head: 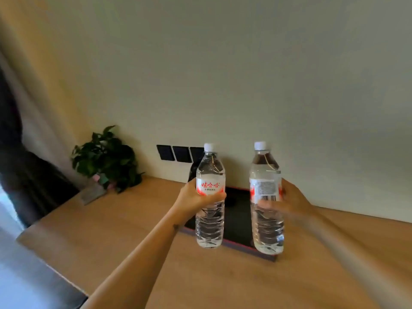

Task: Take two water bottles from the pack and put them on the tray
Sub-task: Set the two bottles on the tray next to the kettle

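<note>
Head view, forward and down over a wooden desk point(111, 241). Left hand point(191, 197) closed around the label band of the left bottle point(210, 210); right hand point(289, 201), somewhat blurred, closed around the label band of the right bottle point(266, 210). Both bottles upright, capped, full and raised above the dark, red-edged tray point(236, 215) at the far middle of the desk, bases seemingly not yet down. Judged moderately heavy, thin-walled and smooth; best held at the label band, where the body looked stiffest. Tray floor between the bottles bare; near edge toward the person, far edge close to the wall. Potted plant point(104, 157) well to the far left, black wall switches point(176, 153) beyond the tray. Pack not in view.
</note>
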`<control>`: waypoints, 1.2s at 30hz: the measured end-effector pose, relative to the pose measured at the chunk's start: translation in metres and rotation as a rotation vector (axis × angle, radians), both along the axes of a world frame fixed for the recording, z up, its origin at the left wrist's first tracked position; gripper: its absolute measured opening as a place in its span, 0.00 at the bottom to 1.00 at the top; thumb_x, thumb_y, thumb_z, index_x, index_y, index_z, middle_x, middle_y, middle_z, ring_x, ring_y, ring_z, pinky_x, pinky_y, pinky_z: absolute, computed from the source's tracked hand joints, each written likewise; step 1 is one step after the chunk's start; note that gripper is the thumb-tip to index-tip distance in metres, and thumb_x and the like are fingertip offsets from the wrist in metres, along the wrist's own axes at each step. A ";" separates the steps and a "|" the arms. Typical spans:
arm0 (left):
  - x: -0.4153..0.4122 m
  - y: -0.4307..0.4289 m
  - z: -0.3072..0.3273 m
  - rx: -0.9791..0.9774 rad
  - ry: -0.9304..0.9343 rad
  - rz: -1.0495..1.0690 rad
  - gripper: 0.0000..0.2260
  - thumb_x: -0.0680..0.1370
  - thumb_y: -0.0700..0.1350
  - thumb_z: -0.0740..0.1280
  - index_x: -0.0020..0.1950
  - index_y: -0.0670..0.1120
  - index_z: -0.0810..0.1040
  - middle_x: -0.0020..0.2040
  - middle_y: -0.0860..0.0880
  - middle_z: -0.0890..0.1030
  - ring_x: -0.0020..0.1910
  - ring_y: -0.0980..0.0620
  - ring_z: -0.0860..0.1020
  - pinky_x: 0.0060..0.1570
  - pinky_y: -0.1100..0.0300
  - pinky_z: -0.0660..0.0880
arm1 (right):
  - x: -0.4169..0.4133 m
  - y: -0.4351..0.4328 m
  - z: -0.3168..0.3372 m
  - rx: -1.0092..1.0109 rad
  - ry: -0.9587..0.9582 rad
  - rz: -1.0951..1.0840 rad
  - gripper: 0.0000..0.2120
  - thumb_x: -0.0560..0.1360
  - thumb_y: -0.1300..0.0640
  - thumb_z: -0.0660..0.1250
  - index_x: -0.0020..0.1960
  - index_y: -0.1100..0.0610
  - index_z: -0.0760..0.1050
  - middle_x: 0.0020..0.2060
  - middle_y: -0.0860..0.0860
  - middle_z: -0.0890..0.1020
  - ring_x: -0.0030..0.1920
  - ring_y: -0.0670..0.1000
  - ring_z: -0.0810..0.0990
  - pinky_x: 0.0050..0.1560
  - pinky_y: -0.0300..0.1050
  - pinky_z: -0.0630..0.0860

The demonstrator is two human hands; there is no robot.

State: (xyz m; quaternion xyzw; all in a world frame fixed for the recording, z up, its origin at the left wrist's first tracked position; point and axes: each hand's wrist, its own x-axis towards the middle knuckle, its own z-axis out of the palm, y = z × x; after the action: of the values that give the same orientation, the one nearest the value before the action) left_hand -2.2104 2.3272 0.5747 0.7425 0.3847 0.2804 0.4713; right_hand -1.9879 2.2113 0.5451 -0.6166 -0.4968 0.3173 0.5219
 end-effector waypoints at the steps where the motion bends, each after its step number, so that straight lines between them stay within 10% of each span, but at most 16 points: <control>1: 0.010 0.019 -0.003 -0.006 0.003 -0.038 0.16 0.64 0.50 0.77 0.49 0.50 0.79 0.42 0.52 0.85 0.43 0.56 0.84 0.44 0.62 0.79 | 0.002 0.010 -0.003 -0.019 0.000 -0.024 0.20 0.61 0.56 0.77 0.47 0.42 0.74 0.45 0.45 0.83 0.46 0.45 0.82 0.44 0.39 0.76; 11: 0.119 0.152 -0.068 -0.086 -0.009 -0.390 0.29 0.58 0.50 0.80 0.56 0.52 0.75 0.49 0.52 0.84 0.47 0.56 0.82 0.46 0.62 0.79 | 0.032 0.093 -0.051 -0.173 -0.035 -0.370 0.32 0.56 0.53 0.79 0.51 0.35 0.66 0.48 0.40 0.80 0.47 0.40 0.81 0.39 0.32 0.75; 16: 0.163 0.174 -0.100 -0.164 -0.030 -0.472 0.27 0.58 0.45 0.80 0.55 0.51 0.76 0.49 0.52 0.85 0.47 0.56 0.83 0.47 0.58 0.80 | 0.065 0.123 -0.076 -0.222 0.033 -0.415 0.35 0.57 0.61 0.79 0.59 0.48 0.67 0.54 0.50 0.81 0.56 0.52 0.79 0.60 0.58 0.75; 23: 0.206 0.184 -0.142 -0.252 -0.107 -0.408 0.22 0.56 0.43 0.80 0.46 0.55 0.80 0.49 0.47 0.85 0.49 0.50 0.83 0.51 0.50 0.79 | 0.108 0.153 -0.121 -0.258 0.072 -0.383 0.39 0.59 0.66 0.77 0.61 0.43 0.63 0.58 0.50 0.78 0.60 0.48 0.77 0.66 0.59 0.69; 36: 0.222 0.185 -0.183 -0.193 -0.029 -0.308 0.36 0.55 0.44 0.82 0.60 0.50 0.71 0.63 0.42 0.74 0.61 0.45 0.76 0.61 0.43 0.74 | 0.129 0.160 -0.165 -0.256 0.099 -0.270 0.43 0.61 0.66 0.76 0.70 0.56 0.57 0.60 0.51 0.77 0.61 0.46 0.76 0.65 0.58 0.71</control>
State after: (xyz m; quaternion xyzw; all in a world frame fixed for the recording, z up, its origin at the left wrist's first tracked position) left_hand -1.9882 2.5121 0.3917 0.7399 0.2848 0.1776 0.5830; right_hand -1.8587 2.3716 0.3799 -0.7225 -0.3388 0.3350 0.5011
